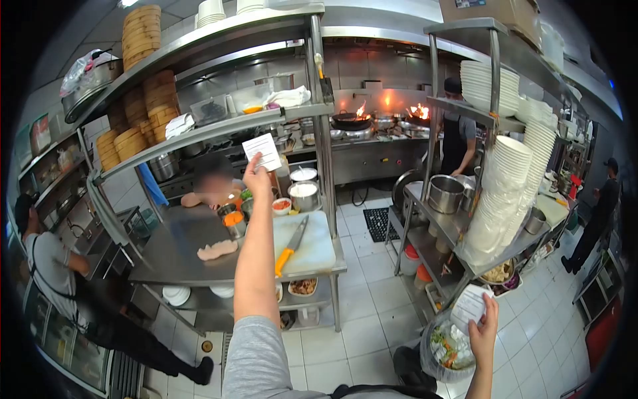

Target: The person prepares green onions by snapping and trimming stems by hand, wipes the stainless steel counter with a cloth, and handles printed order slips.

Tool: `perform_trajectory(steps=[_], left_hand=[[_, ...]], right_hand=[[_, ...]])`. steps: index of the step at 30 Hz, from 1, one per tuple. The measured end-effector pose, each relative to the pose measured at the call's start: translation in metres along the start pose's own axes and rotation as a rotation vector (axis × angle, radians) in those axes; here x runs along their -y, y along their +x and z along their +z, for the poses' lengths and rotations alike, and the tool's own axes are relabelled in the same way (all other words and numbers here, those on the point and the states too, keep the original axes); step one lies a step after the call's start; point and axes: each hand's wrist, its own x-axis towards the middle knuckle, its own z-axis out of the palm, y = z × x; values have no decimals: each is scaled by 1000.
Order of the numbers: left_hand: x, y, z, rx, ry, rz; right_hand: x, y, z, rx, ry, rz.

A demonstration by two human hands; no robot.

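Stretched forward, my left hand [258, 176] pinches a white printed paper slip [263, 152] in front of the steel shelf rack. Below that arm lies a white cutting board [314, 247] with a yellow-handled knife [291, 246] on it. At lower right, my right hand [485, 324] is closed on another printed paper slip [468, 307]. Underneath that hand stands a lined bin [429, 356] holding food scraps. Containers of chopped food, a white-filled pot [305, 195] and a red-filled bowl [282, 205] stand beyond the board.
Bamboo steamers [141, 36] fill the left shelves. Wrapped stacks of bowls [498, 199] stand at the right on a steel table with a pot [446, 193]. Flames rise from woks [351, 121] at the back. Several people stand around; a black mat [381, 225] lies on the tiles.
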Motion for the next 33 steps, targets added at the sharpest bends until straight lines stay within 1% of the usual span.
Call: perform_trajectory(steps=[4,7,8,9,10,11,12,13,14,15,16,17,18,19,20,21,22,23,24,25,26,28,31,32,33], left_hand=[[27,74,7,-2,-41,37],[49,106,5,66,122,-56],[58,117,2,92,159,-11],[62,126,3,88,132,36],[40,118,9,78,178,41],[46,132,8,80,98,100],[63,157,-2,91,183,184],[50,150,-2,80,207,168],[45,148,-3,69,220,144],[52,142,-4,56,121,186],[51,122,2,-36,55,98],[71,116,-10,-93,71,25],[63,80,0,-162,51,-129],[80,48,8,-175,-65,-181],[73,-13,31,-103,-65,-233],[79,-74,49,160,-154,-420],[85,-136,67,472,-185,-627],[90,-198,84,773,-160,-779],[74,-268,102,1128,-188,-917],[54,-326,123,1469,-399,-1062],[25,-378,141,1634,-504,-1199],[-20,-459,169,1660,-685,-1494],[-66,-532,213,1692,-818,-1526],[-83,-546,230,1724,-697,-1584],[-102,-561,246,1737,-764,-1596]], right_hand=[[-3,12,28,-28,-18,84],[0,20,47,-31,-40,129],[2,22,51,-18,-49,151],[6,26,53,-8,-59,175],[9,29,55,1,-68,203],[9,32,56,1,-38,192],[6,34,59,-6,-11,191],[3,33,58,-23,10,203],[5,34,57,-4,121,237],[9,37,56,-2,230,273],[12,39,54,13,300,294],[18,40,49,21,371,317],[30,41,42,37,452,369],[38,42,36,51,538,406],[41,41,29,46,564,383],[41,40,22,52,591,350],[42,38,12,39,618,343],[41,36,2,39,646,329],[37,33,-10,34,669,317],[35,30,-23,13,681,315],[36,26,-36,-1,689,310],[33,15,-71,-7,695,292],[18,-9,-128,-29,620,279],[12,-16,-148,-22,569,250],[7,-23,-168,-35,510,265]])
